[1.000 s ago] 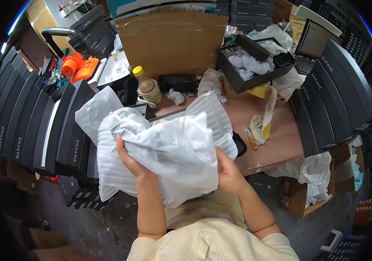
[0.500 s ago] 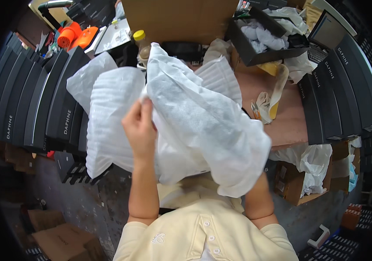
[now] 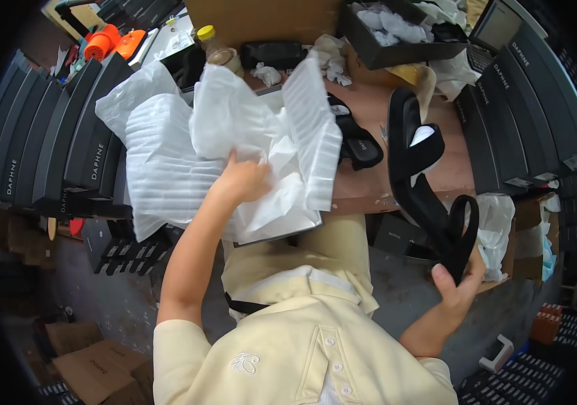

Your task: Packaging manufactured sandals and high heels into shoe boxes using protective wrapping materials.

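My right hand (image 3: pixel 462 290) grips a black sandal (image 3: pixel 415 196) by its back strap end, holding it up at the right, over the table's front edge. White padding shows under its front strap. My left hand (image 3: pixel 244 181) is at the white tissue paper (image 3: pixel 234 118) inside an open shoe box (image 3: pixel 285 234); its fingers are smeared by motion. A sheet of ribbed white foam (image 3: pixel 312 135) stands up at the box's right side. Just beyond it, a second black sandal (image 3: pixel 361 145) lies on the pinkish table (image 3: pixel 362 185).
White foam wrapping (image 3: pixel 160 155) spreads left of the box. Black shoe boxes stand in rows at left (image 3: pixel 89 148) and right (image 3: pixel 538 115). Behind are a yellow-capped jar (image 3: pixel 217 50) and a dark box of crumpled paper (image 3: pixel 403 50). A carton (image 3: pixel 528 256) stands low right.
The large white wrapping is no longer held up; tissue paper and foam now stand in the box. My right hand, hidden before, has come out to the right with a sandal. Another sandal shows.
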Motion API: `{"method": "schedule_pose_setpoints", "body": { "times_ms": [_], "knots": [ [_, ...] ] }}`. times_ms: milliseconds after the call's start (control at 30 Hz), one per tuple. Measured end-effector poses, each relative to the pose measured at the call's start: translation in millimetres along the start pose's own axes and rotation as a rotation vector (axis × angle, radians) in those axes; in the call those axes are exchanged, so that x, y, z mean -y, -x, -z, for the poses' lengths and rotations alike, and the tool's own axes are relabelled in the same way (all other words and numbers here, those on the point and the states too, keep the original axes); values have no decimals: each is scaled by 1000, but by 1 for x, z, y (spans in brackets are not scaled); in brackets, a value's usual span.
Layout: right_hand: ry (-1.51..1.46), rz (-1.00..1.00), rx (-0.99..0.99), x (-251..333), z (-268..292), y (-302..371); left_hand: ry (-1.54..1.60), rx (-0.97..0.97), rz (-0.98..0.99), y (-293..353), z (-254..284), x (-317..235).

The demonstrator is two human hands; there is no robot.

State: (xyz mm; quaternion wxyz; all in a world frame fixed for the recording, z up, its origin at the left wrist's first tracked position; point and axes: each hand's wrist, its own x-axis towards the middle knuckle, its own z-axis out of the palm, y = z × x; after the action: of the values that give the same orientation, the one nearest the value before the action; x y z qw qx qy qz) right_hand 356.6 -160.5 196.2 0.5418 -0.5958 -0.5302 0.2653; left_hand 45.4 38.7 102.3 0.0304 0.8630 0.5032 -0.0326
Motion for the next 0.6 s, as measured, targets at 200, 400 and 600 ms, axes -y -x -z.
{"method": "schedule_pose_setpoints", "body": {
  "times_ms": [200,400,600],
  "knots": [
    [422,242,-125,7,-7,23,797,-628,-54,34,76,-69],
    [522,268,48,30,-41,23,2137,-162,51,57,67,-180],
    [81,181,39,31,-5,-2,2958,850,-40,44,30,-153]
  ]
}}
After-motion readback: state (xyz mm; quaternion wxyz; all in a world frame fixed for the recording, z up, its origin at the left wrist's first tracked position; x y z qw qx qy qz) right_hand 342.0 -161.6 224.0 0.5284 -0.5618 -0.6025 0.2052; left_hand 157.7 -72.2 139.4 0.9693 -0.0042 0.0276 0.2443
